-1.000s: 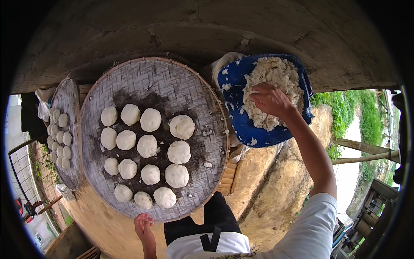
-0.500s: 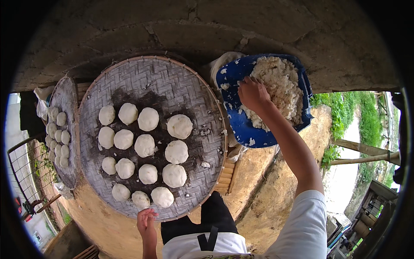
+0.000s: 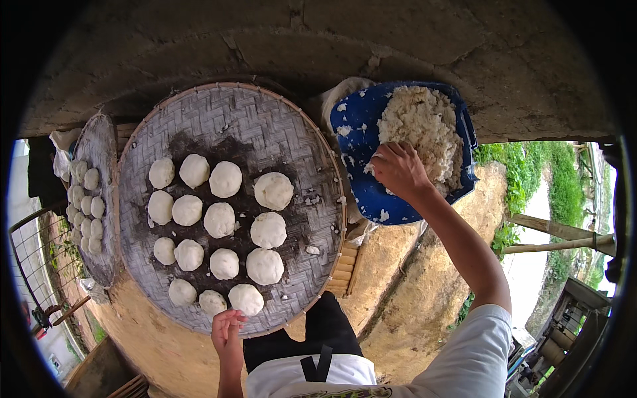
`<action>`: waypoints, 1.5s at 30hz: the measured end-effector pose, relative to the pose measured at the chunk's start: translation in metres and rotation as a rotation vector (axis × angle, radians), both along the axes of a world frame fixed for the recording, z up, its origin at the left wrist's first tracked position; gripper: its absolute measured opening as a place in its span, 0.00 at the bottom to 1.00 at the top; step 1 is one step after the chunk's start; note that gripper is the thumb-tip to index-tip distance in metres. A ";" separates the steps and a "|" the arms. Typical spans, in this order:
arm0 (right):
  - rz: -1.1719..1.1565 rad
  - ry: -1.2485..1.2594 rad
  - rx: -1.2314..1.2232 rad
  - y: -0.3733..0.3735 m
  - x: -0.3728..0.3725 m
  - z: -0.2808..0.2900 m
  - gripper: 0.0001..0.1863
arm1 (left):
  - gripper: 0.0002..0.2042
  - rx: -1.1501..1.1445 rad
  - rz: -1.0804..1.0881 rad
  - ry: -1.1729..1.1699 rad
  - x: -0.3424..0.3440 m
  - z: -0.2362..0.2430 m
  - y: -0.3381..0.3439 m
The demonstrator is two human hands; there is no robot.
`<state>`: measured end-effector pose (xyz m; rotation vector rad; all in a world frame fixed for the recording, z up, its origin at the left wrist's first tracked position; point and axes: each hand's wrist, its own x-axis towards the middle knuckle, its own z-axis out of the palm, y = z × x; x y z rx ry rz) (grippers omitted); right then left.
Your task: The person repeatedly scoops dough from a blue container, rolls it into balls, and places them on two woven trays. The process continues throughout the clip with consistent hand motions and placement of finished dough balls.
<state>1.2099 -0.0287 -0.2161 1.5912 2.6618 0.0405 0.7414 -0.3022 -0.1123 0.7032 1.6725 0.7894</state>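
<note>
A large round woven bamboo tray [image 3: 252, 113] carries several white dough balls [image 3: 222, 219], laid out in uneven rows. At its near rim is my left hand [image 3: 228, 326], loosely open with bent fingers. Its fingertips lie close beside the nearest balls, and I see nothing held in them. To the right stands a blue basin [image 3: 361, 132] with a heap of crumbly white dough [image 3: 421, 119]. My right hand [image 3: 401, 169] is inside the basin at the heap's near left side. Its fingers are curled in on a small clump of the dough, mostly hidden by the hand.
Another woven tray [image 3: 101, 146] with several smaller white balls stands at the far left. Behind the trays runs a rough grey wall [image 3: 199, 46]. Bamboo slats [image 3: 346, 265] show under the big tray. Wooden poles [image 3: 561, 239] and greenery are at the right.
My right hand has moved nearer and slightly right inside the basin, with white dough now at its fingertips. My left hand has shifted slightly up, its fingers bending toward the balls.
</note>
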 end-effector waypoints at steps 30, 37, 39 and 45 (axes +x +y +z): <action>-0.869 1.593 -0.157 -0.045 0.031 0.072 0.24 | 0.29 -0.172 -0.125 -0.977 0.356 -0.068 0.256; -0.453 0.719 0.026 -0.075 0.007 0.070 0.25 | 0.29 -0.229 -0.066 -1.444 0.365 -0.085 0.262; -0.466 0.799 0.053 -0.077 0.006 0.067 0.22 | 0.27 -0.261 -0.047 -1.317 0.365 -0.085 0.261; -0.512 1.013 0.248 -0.062 0.007 0.065 0.22 | 0.23 -0.249 -0.060 -1.320 0.383 -0.068 0.248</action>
